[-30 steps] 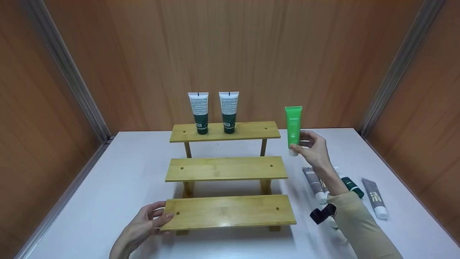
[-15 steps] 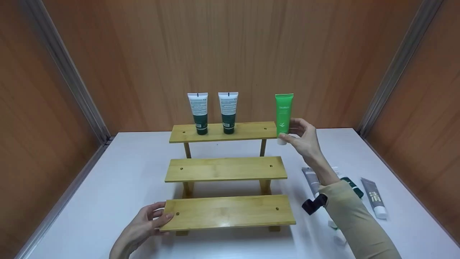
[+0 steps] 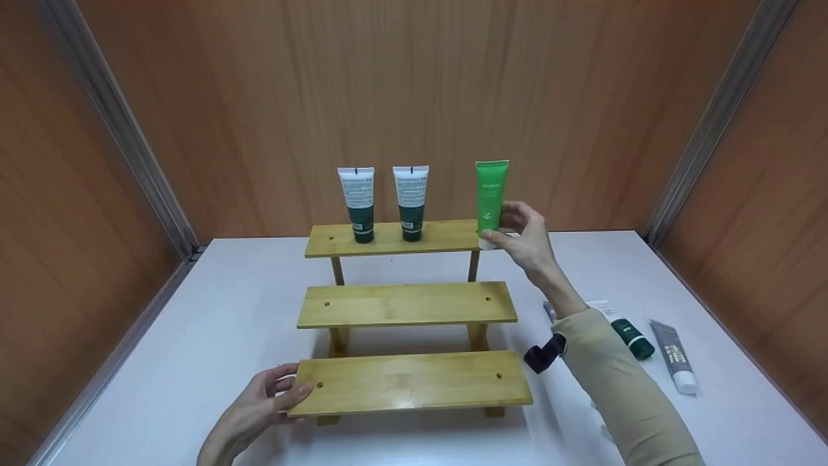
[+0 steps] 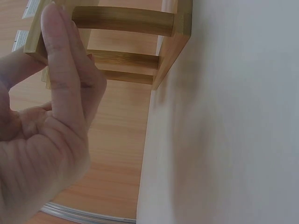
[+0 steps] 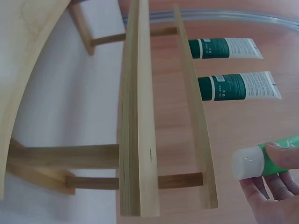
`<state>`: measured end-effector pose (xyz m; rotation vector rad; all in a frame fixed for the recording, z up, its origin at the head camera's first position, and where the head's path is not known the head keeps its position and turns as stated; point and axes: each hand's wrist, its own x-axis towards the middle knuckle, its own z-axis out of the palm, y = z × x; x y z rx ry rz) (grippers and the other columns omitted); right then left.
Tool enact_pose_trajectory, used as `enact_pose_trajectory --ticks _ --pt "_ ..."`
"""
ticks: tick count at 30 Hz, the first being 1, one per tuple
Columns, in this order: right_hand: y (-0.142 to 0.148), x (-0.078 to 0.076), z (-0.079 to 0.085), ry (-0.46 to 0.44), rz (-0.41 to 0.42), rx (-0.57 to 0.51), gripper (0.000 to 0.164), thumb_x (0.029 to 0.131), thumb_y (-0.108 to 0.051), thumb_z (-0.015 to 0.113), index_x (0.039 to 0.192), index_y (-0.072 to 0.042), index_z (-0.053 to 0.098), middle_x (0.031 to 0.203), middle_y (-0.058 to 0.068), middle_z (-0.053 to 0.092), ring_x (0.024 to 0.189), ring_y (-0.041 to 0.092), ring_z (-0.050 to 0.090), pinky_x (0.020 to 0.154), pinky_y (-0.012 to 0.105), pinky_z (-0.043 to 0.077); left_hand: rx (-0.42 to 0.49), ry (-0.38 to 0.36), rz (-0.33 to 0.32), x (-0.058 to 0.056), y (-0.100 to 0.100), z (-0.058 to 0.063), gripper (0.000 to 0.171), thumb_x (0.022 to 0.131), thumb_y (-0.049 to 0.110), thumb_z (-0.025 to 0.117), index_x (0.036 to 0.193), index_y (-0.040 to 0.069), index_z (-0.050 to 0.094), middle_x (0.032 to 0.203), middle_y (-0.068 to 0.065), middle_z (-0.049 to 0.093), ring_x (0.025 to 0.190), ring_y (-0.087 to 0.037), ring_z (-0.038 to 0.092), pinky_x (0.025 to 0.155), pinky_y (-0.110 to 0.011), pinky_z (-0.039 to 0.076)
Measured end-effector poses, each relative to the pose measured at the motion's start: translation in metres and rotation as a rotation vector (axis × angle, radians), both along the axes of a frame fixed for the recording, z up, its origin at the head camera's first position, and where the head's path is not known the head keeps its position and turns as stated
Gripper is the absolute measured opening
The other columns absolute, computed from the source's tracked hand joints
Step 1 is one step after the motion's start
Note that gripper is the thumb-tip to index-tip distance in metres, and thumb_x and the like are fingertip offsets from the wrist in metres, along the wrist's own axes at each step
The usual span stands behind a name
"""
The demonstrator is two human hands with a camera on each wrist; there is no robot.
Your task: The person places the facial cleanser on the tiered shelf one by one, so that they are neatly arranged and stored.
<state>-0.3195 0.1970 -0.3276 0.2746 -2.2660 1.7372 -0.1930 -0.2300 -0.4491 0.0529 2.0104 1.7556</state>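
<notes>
My right hand (image 3: pixel 527 239) pinches a bright green squeeze tube (image 3: pixel 491 194) near its white cap, holding it upright at the right end of the top shelf (image 3: pixel 446 238). In the right wrist view a gap separates the cap (image 5: pixel 247 162) from that shelf's edge. My left hand (image 3: pixel 255 404) grips the left end of the bottom shelf (image 3: pixel 414 383) of a three-step wooden stand, thumb on top and fingers beneath. Two white and dark green tubes (image 3: pixel 359 204) (image 3: pixel 411 202) stand cap-down on the top shelf, left of the green tube.
Right of the stand, a grey tube (image 3: pixel 674 356) and a white and green tube (image 3: pixel 631 335) lie on the white table (image 3: pixel 162 388). Others are partly hidden under the right sleeve (image 3: pixel 621 382). The middle shelf (image 3: pixel 407 304) spans between. Wooden panels (image 3: pixel 414 97) enclose the table.
My right hand has carried the green tube left and upward, from beside the stand to the right end of the top shelf. My left hand keeps its grip on the bottom shelf.
</notes>
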Motion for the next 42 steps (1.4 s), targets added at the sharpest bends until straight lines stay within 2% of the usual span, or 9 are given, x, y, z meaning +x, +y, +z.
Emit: enact_pose_trajectory --ticks 6,12,19,26,32,42 --pt "-0.008 -0.009 -0.003 0.005 0.022 -0.023 0.050 0.089 0.002 0.071 0.135 0.002 0.052 0.129 0.022 0.062 0.118 0.028 0.059 0.107 0.041 0.045 -0.002 -0.013 0.010 0.000 0.000 0.000 0.084 0.098 0.032 0.067 0.150 -0.016 0.021 0.124 -0.013 0.063 0.096 -0.014 0.066 0.081 -0.035 0.061" --pt "-0.017 -0.016 -0.005 0.023 0.033 -0.058 0.050 0.086 0.007 0.072 0.133 0.004 0.053 0.128 0.024 0.062 0.118 0.032 0.059 0.112 0.046 0.043 0.015 -0.003 -0.011 0.000 -0.001 -0.001 0.079 0.099 0.030 0.066 0.150 -0.014 0.024 0.120 -0.008 0.064 0.097 -0.014 0.066 0.081 -0.035 0.061" --pt "-0.026 -0.024 -0.007 0.016 0.029 -0.067 0.050 0.085 0.008 0.071 0.132 0.004 0.053 0.125 0.023 0.063 0.115 0.031 0.060 0.108 0.044 0.046 0.016 0.000 -0.011 0.000 -0.001 -0.001 0.080 0.099 0.029 0.066 0.150 -0.015 0.023 0.120 -0.009 0.064 0.096 -0.014 0.067 0.082 -0.036 0.061" --pt "-0.032 -0.030 -0.009 0.014 0.018 -0.076 0.049 0.085 0.009 0.071 0.130 0.004 0.053 0.124 0.023 0.063 0.118 0.034 0.060 0.112 0.047 0.044 0.020 0.006 -0.017 0.000 -0.001 -0.001 0.078 0.099 0.029 0.065 0.150 -0.014 0.024 0.121 -0.010 0.064 0.098 -0.014 0.067 0.083 -0.038 0.061" --pt "-0.035 -0.035 -0.010 0.023 0.015 -0.080 0.048 0.085 0.010 0.070 0.130 0.004 0.054 0.125 0.025 0.063 0.118 0.035 0.059 0.112 0.047 0.043 0.048 0.011 -0.031 0.000 -0.002 -0.001 0.076 0.100 0.027 0.064 0.150 -0.014 0.024 0.117 -0.006 0.065 0.097 -0.013 0.068 0.083 -0.038 0.062" --pt "-0.036 -0.038 -0.010 0.010 0.019 -0.067 0.050 0.086 0.008 0.069 0.133 0.003 0.051 0.127 0.024 0.062 0.120 0.034 0.059 0.113 0.046 0.042 0.049 0.018 -0.030 0.001 -0.001 0.000 0.079 0.099 0.027 0.066 0.150 -0.015 0.021 0.119 -0.008 0.064 0.097 -0.014 0.068 0.084 -0.039 0.062"
